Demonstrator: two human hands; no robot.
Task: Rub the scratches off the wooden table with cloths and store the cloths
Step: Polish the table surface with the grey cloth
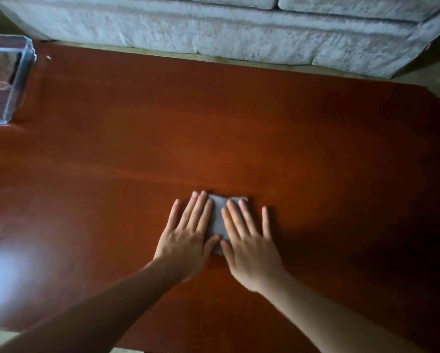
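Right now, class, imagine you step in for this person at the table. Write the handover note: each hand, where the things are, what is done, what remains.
Left hand: flat, fingers straight, pressing the left part of the grey cloth.
Right hand: flat, pressing its right part.
The cloth lies on the wooden table, near its middle; only one cloth shows. A clear box stands at the far left, apart from it.
Done: cannot tell; no scratches show in this dim view.
Left: finish rubbing if needed, then store the cloth, probably in the box.
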